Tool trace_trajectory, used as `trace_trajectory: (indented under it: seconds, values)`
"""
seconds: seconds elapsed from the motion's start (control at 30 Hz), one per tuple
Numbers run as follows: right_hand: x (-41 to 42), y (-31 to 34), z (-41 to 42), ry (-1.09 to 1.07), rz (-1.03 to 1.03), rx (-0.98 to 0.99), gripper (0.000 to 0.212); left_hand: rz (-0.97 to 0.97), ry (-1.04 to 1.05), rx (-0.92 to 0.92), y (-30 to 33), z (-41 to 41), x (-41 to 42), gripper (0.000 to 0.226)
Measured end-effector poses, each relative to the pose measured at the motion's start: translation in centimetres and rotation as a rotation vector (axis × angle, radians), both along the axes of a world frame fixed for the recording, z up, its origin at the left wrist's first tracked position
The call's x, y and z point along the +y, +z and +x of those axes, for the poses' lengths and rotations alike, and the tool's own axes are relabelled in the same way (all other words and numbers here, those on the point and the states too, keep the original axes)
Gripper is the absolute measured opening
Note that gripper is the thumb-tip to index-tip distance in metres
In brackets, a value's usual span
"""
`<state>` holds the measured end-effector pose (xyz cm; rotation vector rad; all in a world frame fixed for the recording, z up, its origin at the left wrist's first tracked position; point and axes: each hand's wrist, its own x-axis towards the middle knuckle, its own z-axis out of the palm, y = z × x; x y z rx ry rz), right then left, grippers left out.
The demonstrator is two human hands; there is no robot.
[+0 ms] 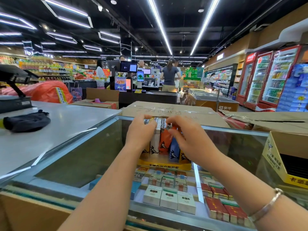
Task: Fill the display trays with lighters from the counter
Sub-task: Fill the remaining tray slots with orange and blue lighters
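Lighters (158, 130) stand packed upright in the yellow display tray (164, 166), my left hand (140, 130) and right hand (186, 135) gripping their tops; light, rigid, slick, so I'd pinch the bodies.

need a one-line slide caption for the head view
Both hands, left and right, press on upright lighters in a yellow display tray on a glass counter above boxed cigarettes.

Glossy glass counter (93, 152) with a metal rim; printed plastic lighters (164, 144) with shiny metal tops, standing in a yellow card tray (164, 166); matt brown cardboard box (175, 109) behind; dark soft cloth (27, 121) on the smooth white worktop (70, 117) to the left
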<state>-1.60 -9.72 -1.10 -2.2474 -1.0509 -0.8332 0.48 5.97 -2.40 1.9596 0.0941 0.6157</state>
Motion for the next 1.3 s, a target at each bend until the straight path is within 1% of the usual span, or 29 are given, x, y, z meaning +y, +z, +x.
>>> trace_trajectory:
  seconds: [0.2,0.37,0.47,0.53,0.6,0.63,0.77,0.83,0.93,1.07,1.17,1.2,1.3]
  values:
    - [0.6,-0.6,0.0,-0.053,-0.134,-0.214,0.019,0.045,-0.002,0.005,-0.1,0.1,0.0,0.018]
    - [0.7,-0.9,0.4,-0.091,-0.155,-0.292,0.022,0.059,0.002,0.002,-0.1,0.2,0.1,0.019]
    - [0.6,-1.3,0.8,-0.137,-0.188,-0.281,0.027,0.066,0.004,-0.004,-0.2,0.3,0.2,0.017]
    - [0.5,-1.4,1.2,-0.177,-0.192,-0.218,0.030,0.063,0.006,-0.008,-0.3,0.4,0.3,0.021]
    - [0.1,-1.3,1.5,-0.204,-0.204,-0.104,0.037,0.043,0.002,-0.013,-0.4,0.5,0.4,0.029]
    - [-0.1,-1.3,1.8,-0.205,-0.177,-0.043,0.044,0.024,-0.001,-0.016,-0.5,0.6,0.5,0.033]
    - [-1.3,-1.2,2.4,-0.223,-0.039,0.280,0.082,-0.083,0.046,-0.024,-0.5,1.0,0.6,0.042]
    - [-1.4,-1.4,2.5,-0.246,-0.026,0.380,0.089,-0.068,0.099,-0.003,-0.6,1.2,0.8,0.043]
    - [-1.2,-1.7,2.7,-0.230,0.022,0.443,0.089,0.016,0.139,0.046,-0.8,1.3,0.8,0.043]
    - [-1.3,-1.7,3.0,-0.084,0.253,0.609,0.082,0.067,0.115,0.039,-0.9,1.3,0.7,0.049]
    - [-1.5,-1.9,3.3,-0.044,0.293,0.680,0.086,0.054,0.076,0.034,-1.0,1.3,0.6,0.053]
    - [-1.6,-1.9,3.4,-0.044,0.288,0.690,0.083,0.040,0.055,0.033,-1.0,1.3,0.5,0.054]
    - [-2.0,-2.0,3.6,-0.065,0.278,0.699,0.061,-0.003,-0.011,0.027,-1.0,1.3,0.3,0.056]
